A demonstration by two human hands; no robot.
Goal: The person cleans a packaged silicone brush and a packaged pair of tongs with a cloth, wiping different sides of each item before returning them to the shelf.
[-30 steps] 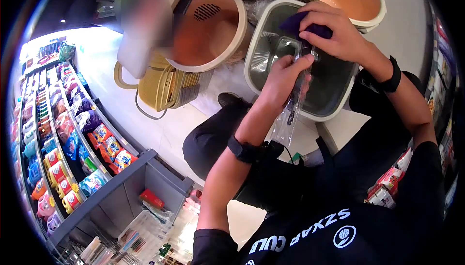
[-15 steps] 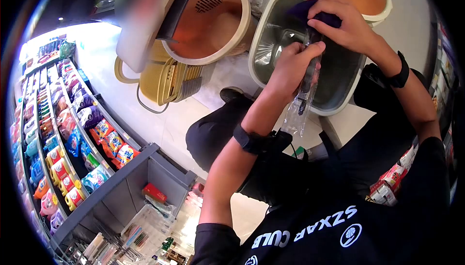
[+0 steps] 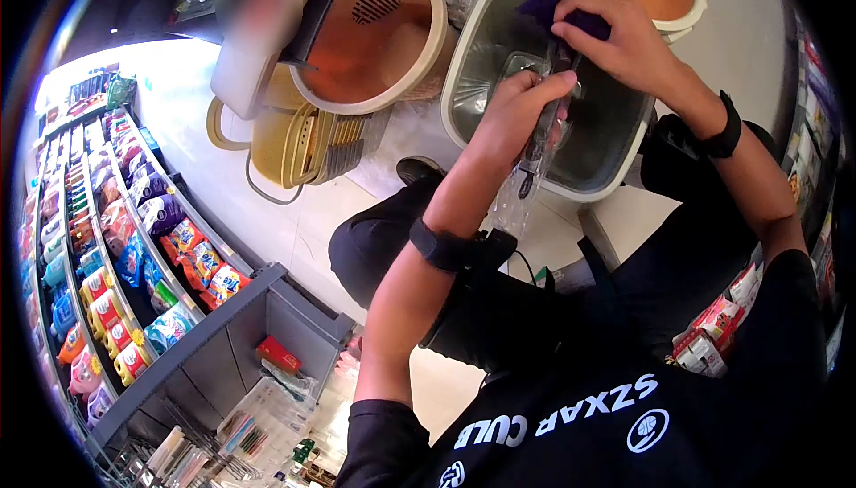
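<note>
My left hand (image 3: pixel 522 114) is closed around a long, dark, slim utensil (image 3: pixel 562 60) in a clear plastic sleeve (image 3: pixel 510 201); its exact kind I cannot make out. The loose end of the sleeve hangs below my left wrist. With bent fingers, my right hand (image 3: pixel 620 38) pinches a dark purple cloth (image 3: pixel 584 23) at the utensil's upper end. Both hands are over a grey tub with a pale rim (image 3: pixel 452 100), which has a shiny clear wrapper inside.
Orange-lined buckets (image 3: pixel 437 51) stand beyond the tub, one left and one right. Yellow baskets (image 3: pixel 276 154) lie on the tiled floor. Shelves of detergent packs (image 3: pixel 187 247) line the left. A grey bin (image 3: pixel 214 345) holds small packaged goods. Red-and-white packs (image 3: pixel 709 336) are at right.
The view has shifted slightly, with the hands and tub appearing further left. Both hands keep their grips on the utensil and the purple cloth. The sleeve's loose end hangs further left.
</note>
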